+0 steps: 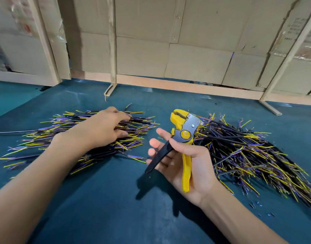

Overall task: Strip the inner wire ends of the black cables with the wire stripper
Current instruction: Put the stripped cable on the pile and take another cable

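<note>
Reaching into the cable pile at left, holding the wire stripper at centre-right.

Resting the left hand, palm down, on the left pile of black cables in the middle left of the frame, fingers curling into the strands, though impossible to tell whether gripping one. Cradling the wire stripper in the right hand, palm up and mostly spread: yellow handle lying along the palm, black handle crossing the extended fingers, yellow head pointing toward the upper centre. Lying at right on the blue-green table: a second pile of cables, yellow and purple ends fanning out.
</note>
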Demonstrator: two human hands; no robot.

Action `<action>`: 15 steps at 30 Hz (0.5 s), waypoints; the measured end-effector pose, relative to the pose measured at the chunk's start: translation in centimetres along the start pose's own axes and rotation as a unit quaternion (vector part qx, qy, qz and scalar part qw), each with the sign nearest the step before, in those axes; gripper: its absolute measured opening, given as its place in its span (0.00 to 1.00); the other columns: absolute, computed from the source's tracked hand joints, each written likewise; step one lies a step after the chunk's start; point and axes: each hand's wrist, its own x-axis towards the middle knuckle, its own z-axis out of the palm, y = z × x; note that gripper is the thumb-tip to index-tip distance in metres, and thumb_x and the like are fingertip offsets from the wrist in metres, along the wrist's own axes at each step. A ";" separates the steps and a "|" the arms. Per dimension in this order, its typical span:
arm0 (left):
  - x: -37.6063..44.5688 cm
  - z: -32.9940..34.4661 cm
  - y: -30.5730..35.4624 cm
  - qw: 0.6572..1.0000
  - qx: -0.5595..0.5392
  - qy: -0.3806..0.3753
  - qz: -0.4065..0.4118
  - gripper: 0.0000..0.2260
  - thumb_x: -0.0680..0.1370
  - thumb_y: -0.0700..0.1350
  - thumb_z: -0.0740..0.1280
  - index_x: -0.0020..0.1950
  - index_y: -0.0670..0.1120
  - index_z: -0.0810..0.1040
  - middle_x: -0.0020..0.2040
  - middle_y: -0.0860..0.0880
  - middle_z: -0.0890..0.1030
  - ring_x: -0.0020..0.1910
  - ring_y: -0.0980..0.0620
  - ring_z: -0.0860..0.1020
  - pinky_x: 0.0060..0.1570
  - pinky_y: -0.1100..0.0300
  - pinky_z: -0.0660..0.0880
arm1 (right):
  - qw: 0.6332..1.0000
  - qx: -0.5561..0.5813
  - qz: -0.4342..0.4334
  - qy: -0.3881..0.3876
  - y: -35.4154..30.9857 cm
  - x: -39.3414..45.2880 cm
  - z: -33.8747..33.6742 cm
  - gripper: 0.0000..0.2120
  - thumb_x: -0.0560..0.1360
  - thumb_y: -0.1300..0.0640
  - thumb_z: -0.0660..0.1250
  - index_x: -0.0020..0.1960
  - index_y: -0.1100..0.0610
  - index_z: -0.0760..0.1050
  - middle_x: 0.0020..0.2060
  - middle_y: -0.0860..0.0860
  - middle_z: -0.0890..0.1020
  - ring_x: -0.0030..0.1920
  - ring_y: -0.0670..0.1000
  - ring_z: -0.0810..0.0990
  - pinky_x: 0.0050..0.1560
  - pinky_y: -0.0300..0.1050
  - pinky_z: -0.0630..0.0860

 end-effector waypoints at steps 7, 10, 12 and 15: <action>-1.5 -0.5 -2.6 0.995 0.045 0.040 -0.080 0.14 0.82 0.50 0.65 0.65 0.46 0.79 0.57 0.43 0.78 0.61 0.42 0.75 0.63 0.51 0.70 | 1.000 0.001 0.005 0.012 -0.4 0.2 -0.4 0.22 0.74 0.59 0.66 0.66 0.62 0.79 0.51 0.62 0.84 0.44 0.60 0.83 0.49 0.54 0.82; -2.5 -0.9 -2.1 0.992 0.014 0.067 -0.109 0.21 0.82 0.56 0.63 0.71 0.47 0.72 0.57 0.43 0.81 0.62 0.40 0.77 0.60 0.51 0.72 | 1.000 0.015 0.004 0.017 -0.3 0.2 -0.4 0.21 0.73 0.60 0.66 0.66 0.64 0.79 0.49 0.62 0.83 0.42 0.60 0.83 0.48 0.55 0.83; -3.1 -1.1 -1.8 0.985 0.059 0.079 -0.142 0.20 0.83 0.55 0.58 0.72 0.48 0.66 0.55 0.42 0.82 0.60 0.38 0.77 0.58 0.48 0.73 | 1.000 0.024 -0.002 0.020 -0.4 0.1 -0.3 0.21 0.74 0.61 0.65 0.65 0.64 0.80 0.48 0.62 0.83 0.42 0.60 0.83 0.47 0.56 0.83; -3.8 -1.3 -1.3 0.960 0.166 0.043 -0.220 0.13 0.82 0.50 0.53 0.60 0.46 0.71 0.54 0.42 0.79 0.60 0.37 0.77 0.58 0.46 0.72 | 1.000 0.017 -0.010 0.024 -0.5 0.1 -0.3 0.21 0.75 0.61 0.64 0.66 0.64 0.79 0.48 0.62 0.83 0.42 0.60 0.83 0.47 0.56 0.83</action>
